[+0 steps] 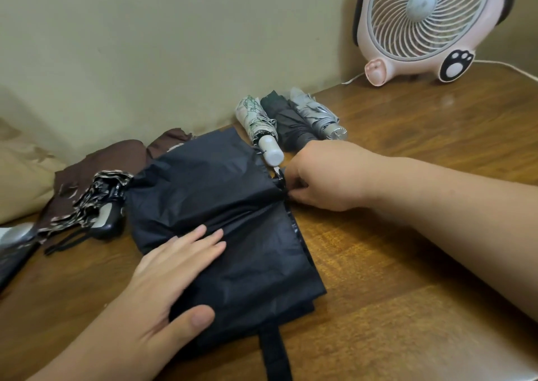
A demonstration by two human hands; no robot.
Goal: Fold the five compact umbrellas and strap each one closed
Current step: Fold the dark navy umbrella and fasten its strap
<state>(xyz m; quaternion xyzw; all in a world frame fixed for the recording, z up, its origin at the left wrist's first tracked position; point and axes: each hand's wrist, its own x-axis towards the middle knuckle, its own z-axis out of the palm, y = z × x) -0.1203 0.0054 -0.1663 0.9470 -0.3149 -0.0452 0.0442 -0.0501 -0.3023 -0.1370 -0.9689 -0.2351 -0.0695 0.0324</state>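
Note:
A black compact umbrella [233, 206] lies loose and spread on the wooden table [407, 264], its black strap [275, 351] trailing toward the front edge. My left hand [166, 281] presses flat on its canopy with straight fingers. My right hand [323, 177] pinches the umbrella at its right end, fingers curled round the fabric's gathered edge. Three rolled umbrellas lie side by side near the wall: a floral white one [256, 121], a dark grey one [288, 121] and a light grey one [317, 115]. A brown patterned umbrella [96, 203] lies unfolded at the left.
A pink desk fan [428, 25] stands at the back right, its white cord [509, 69] running along the table. A beige cushion [20, 177] sits at the far left by the wall. A silvery object [14, 241] lies at the left edge.

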